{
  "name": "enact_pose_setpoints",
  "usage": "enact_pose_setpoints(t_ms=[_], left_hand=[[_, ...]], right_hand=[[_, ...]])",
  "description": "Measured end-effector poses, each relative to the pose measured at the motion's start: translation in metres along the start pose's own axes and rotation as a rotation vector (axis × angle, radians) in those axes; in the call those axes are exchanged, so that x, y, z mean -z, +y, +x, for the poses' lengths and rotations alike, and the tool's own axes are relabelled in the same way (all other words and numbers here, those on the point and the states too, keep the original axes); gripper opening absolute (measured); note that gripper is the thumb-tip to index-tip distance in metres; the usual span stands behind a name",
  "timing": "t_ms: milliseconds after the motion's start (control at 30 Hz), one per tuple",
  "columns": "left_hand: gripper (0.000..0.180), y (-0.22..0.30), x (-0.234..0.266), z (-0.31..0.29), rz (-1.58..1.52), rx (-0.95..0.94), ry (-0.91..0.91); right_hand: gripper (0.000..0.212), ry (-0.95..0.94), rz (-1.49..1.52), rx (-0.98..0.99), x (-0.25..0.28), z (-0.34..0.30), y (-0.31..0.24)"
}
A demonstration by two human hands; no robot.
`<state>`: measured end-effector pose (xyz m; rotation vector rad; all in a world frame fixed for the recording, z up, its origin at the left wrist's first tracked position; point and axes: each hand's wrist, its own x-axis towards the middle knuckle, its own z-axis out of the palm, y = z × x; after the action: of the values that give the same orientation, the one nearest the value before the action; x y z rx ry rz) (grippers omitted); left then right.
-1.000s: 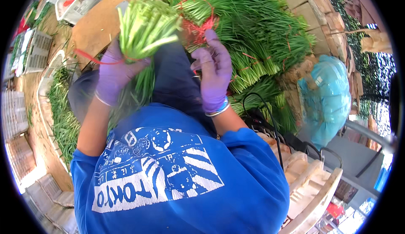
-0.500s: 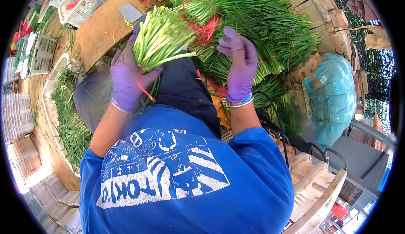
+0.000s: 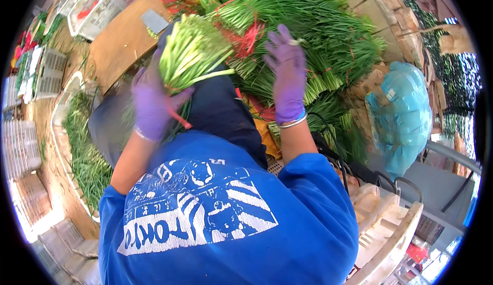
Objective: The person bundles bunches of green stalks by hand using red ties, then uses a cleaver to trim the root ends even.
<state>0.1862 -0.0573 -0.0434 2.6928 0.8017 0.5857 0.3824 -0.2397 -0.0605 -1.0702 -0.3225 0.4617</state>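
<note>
In my purple-gloved left hand (image 3: 153, 102) is a bunch of garlic chives (image 3: 192, 53), held over my lap. Its pale cut stems fan out up and to the right, and a red tie (image 3: 178, 116) circles it and hangs loose near my thumb. The glove is blurred, but its thumb and fingers lie round the bunch. My right hand (image 3: 287, 77), gloved in purple too, is raised with fingers apart. A tiny pale scrap (image 3: 296, 42) shows at its fingertips. Just left of that hand lie loose red ties (image 3: 247, 39) on the chive pile.
A large pile of tied chives (image 3: 308, 15) spreads ahead and to the right. A wooden board (image 3: 120, 41) with a grey metal plate (image 3: 154, 21) lies at the far left, near white crates (image 3: 105, 7). Loose leaves (image 3: 84, 146) fill a tray on the left. A blue plastic-wrapped bundle (image 3: 403, 115) stands right.
My right hand has gone from bent fingers to spread ones and has risen slightly. The left hand still holds the bunch, which has tilted and shifted a little.
</note>
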Motion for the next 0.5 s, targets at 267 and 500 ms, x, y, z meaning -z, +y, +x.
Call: enact_pose_setpoints(t_ms=[267,500], left_hand=[[0.073,0.052,0.040,0.026,-0.674,0.023,0.027],[0.099,0.110,0.060,0.102,-0.377,-0.553,-0.164]], right_hand=[[0.128,-0.718,-0.115,0.168,-0.067,-0.006,0.062],[0.072,-0.337,0.593,0.174,-0.087,0.032,0.043]])
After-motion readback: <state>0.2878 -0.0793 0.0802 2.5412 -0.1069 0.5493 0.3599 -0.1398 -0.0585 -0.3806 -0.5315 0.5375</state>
